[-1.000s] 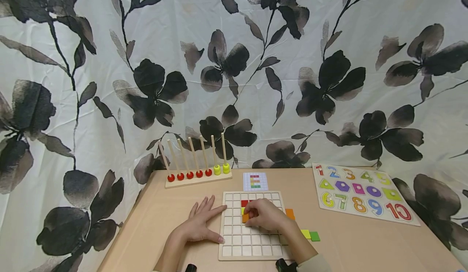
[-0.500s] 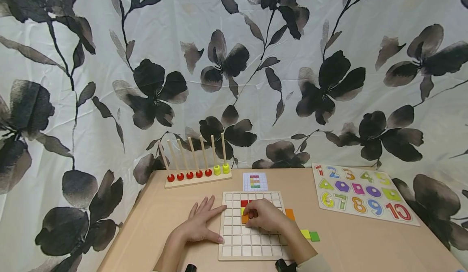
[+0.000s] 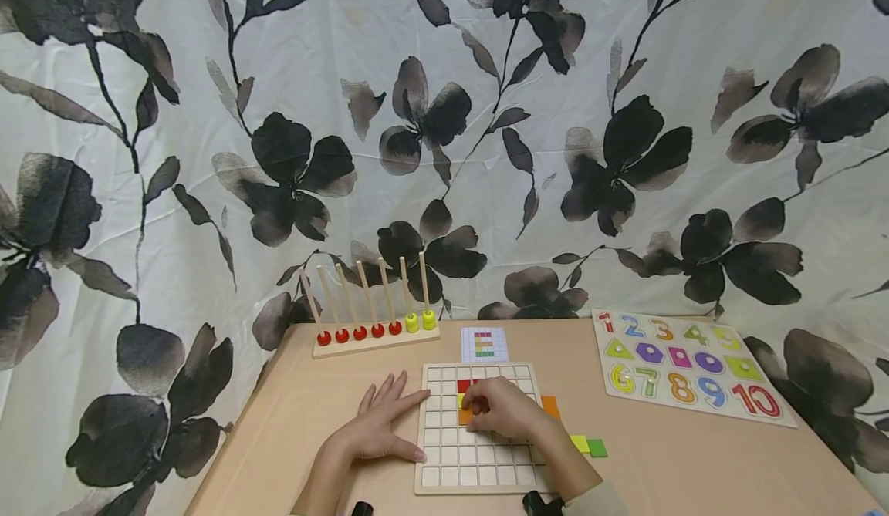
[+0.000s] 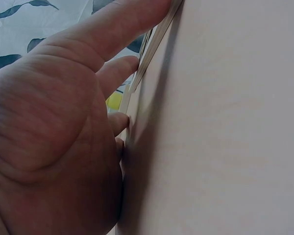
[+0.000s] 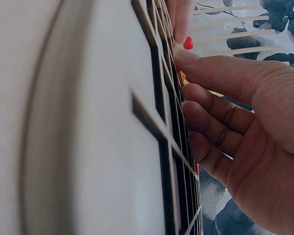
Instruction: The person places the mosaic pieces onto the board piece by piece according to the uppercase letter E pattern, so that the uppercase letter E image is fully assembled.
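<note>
A wooden grid board point(image 3: 450, 454) with pale square cells lies in the middle of the table. My right hand point(image 3: 507, 408) reaches over its upper part, thumb and curled fingers pinching an orange square tile point(image 3: 464, 417) down at a cell. Just above that tile show a sliver of a yellow tile point(image 3: 460, 400) and a red tile point(image 3: 464, 386); the hand hides the cells to their right. In the right wrist view, the thumb point(image 5: 215, 73) and fingertips meet the board's surface. My left hand point(image 3: 378, 427) spreads flat, with thumb and index fingertips at the board's left edge.
Beyond the board lies a card point(image 3: 485, 345) printed with a coloured-square pattern. A peg abacus point(image 3: 375, 338) with red and yellow beads stands back left. A number-and-shape board point(image 3: 684, 373) lies right. Loose orange point(image 3: 551, 406), yellow point(image 3: 579, 444) and green tiles point(image 3: 597, 448) lie beside the grid.
Both hands hold nearly the same place throughout. The orange tile under the right fingers has shifted very slightly left; the head view has drifted a little.
</note>
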The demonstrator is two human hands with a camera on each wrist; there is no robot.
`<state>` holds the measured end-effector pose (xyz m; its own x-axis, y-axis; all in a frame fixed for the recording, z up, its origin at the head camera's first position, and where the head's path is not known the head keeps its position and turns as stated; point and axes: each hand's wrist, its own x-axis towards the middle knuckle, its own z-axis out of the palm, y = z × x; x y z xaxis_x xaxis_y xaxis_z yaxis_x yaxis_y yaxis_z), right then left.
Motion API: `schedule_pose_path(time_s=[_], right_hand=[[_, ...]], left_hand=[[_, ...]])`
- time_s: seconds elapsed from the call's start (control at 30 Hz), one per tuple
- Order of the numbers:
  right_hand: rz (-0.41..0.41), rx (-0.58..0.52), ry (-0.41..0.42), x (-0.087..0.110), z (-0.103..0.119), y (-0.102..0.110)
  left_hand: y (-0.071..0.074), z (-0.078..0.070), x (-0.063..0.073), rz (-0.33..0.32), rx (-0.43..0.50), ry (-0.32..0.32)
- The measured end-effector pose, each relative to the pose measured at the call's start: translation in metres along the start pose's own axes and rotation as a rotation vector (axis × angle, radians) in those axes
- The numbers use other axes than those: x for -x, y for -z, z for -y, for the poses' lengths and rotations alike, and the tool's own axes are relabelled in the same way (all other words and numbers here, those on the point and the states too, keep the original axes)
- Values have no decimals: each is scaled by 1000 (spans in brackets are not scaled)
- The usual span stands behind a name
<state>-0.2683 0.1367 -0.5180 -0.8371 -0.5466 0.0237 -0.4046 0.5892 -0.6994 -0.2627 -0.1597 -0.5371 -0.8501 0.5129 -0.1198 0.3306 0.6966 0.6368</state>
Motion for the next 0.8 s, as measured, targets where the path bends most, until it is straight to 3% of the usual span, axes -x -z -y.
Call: schedule_pose_path(time_s=[0.5,0.8], right_hand=[[-26,-20,10,2,-3,7],[-209,-60,-25,22,-10,47]], left_hand=[[0,-1,2,-9,-8,-11],[-1,-1,2,-13,-5,-19]])
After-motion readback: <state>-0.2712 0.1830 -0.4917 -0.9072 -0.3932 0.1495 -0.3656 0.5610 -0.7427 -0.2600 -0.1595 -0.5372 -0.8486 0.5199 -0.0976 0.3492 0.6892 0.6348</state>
